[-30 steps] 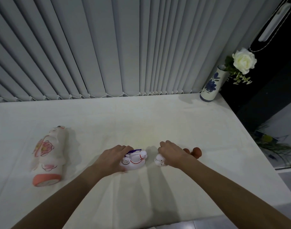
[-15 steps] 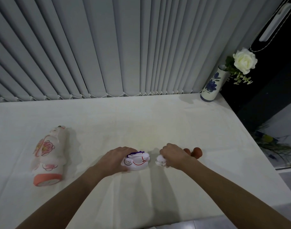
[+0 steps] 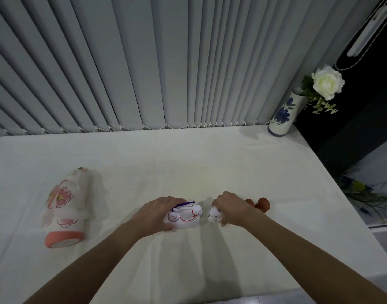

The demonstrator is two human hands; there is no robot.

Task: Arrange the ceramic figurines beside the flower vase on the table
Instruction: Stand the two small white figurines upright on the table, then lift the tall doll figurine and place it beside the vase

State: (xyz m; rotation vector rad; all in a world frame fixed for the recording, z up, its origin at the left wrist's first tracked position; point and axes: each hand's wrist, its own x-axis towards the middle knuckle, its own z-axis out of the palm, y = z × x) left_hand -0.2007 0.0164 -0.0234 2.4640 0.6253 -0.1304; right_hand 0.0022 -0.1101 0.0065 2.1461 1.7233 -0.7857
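far to my left a tall white ceramic cat figurine with pink blossoms and a coral-pink base [image 3: 64,206] lies on its side on the white cloth-covered table [image 3: 188,159], its base toward me and its head toward the grey vertical blinds [image 3: 144,62] that hang along the far edge. it lies well apart from my hands.

near the middle of the table, close to me, my left hand [image 3: 154,213] is curled over the left side of a small white ceramic figurine with a red line, a purple trim and a spiral mark on its end [image 3: 185,217]. the fingers wrap its top and the thumb sits low at its near side, so the hand is closed around it. whether it is lifted off the cloth i cannot tell.

just beside it, my right hand [image 3: 232,208] is closed over a tiny white ceramic animal figurine [image 3: 214,215], whose little face pokes out from under my fingers. the two white pieces sit near each other, with a narrow gap between them.

right behind my right hand a reddish-brown rounded figurine [image 3: 262,204] rests on the cloth, partly hidden by my knuckles.

in the far right corner of the table stands the white cylindrical ceramic vase with a blue painted flower [image 3: 282,116], holding a cream-white rose [image 3: 327,82] with green leaves. all the figurines are well apart from it.
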